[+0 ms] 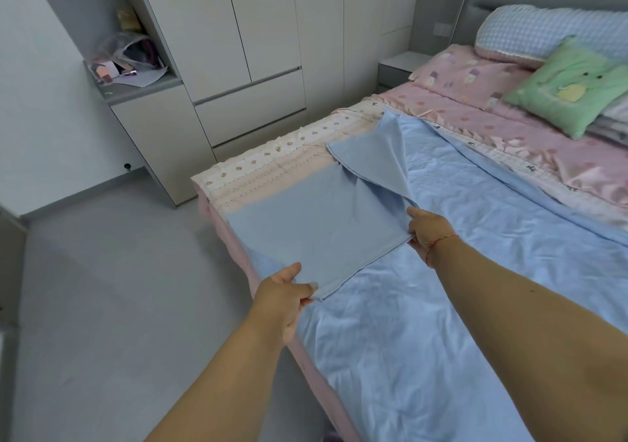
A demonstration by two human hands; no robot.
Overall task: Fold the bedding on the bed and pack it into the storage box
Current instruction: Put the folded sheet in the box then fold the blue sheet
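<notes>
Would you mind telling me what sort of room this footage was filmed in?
Most likely a home bedroom. A made-up bed with pillows and a green cushion fills the right side, a bedside table stands by its head, and tall built-in wardrobes line the far wall.

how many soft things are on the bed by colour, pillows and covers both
Blue: 2, the blue sheet pinched by the left hand and right hand, and the blue checked bolster
Pink: 2, the pink quilt and the pink pillow
Green: 1, the green cushion
Total: 5
More grey-white bedding at the right edge is too cut off to count.
</notes>
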